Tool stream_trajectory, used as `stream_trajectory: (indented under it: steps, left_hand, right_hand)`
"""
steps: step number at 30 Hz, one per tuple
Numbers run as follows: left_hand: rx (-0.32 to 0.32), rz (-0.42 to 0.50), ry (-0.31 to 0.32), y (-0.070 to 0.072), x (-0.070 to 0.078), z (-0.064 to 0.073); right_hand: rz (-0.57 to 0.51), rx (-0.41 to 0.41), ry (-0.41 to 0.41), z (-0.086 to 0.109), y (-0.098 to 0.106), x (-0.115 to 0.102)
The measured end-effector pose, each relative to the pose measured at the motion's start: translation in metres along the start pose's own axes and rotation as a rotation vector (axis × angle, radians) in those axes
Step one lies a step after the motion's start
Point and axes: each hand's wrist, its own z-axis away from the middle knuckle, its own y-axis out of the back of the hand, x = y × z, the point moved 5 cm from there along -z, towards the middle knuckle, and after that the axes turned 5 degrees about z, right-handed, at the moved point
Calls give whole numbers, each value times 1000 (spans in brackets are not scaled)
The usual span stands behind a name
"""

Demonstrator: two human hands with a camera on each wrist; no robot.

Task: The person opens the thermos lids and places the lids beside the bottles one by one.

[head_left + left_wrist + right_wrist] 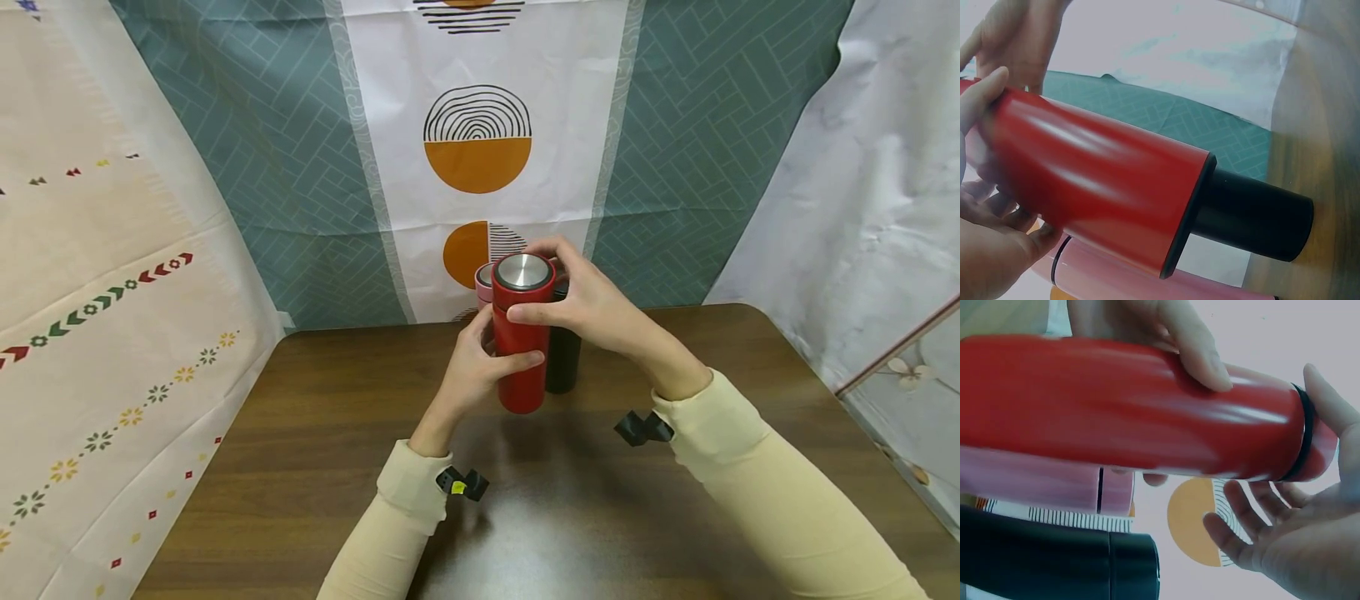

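A red thermos (522, 377) with a silver-topped lid (524, 272) is held upright above the table. My left hand (475, 363) grips its body, thumb across the front and fingers behind. Around the lid curves my right hand (592, 304), its thumb at the front and fingers on the far side. In the right wrist view, several of that hand's fingers (1244, 512) are spread loosely beside the lid end. A black thermos (562, 360) stands behind to the right. Mostly hidden behind the red one is a pink thermos (483, 287).
The brown wooden table (315, 467) spreads out below my hands. Along its back edge hangs a green and white patterned cloth (300, 167). A cream patterned cloth (112, 350) is on the left, and a pale cloth (870, 217) on the right.
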Motion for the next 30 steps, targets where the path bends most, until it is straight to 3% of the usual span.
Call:
stream_trajectory:
  steps: [9, 16, 24, 30]
  left_hand:
    - [2, 4, -15, -1, 2, 0]
    - [2, 7, -7, -1, 2, 0]
    - [7, 4, -5, 0, 3, 0]
    - [6, 1, -2, 0, 3, 1]
  right_hand:
    - [-125, -93, 8, 2, 3, -1]
    - [-52, 0, 7, 1, -1, -1]
    - [-108, -64, 3, 2, -1, -2]
    - [-7, 31, -15, 0, -3, -3]
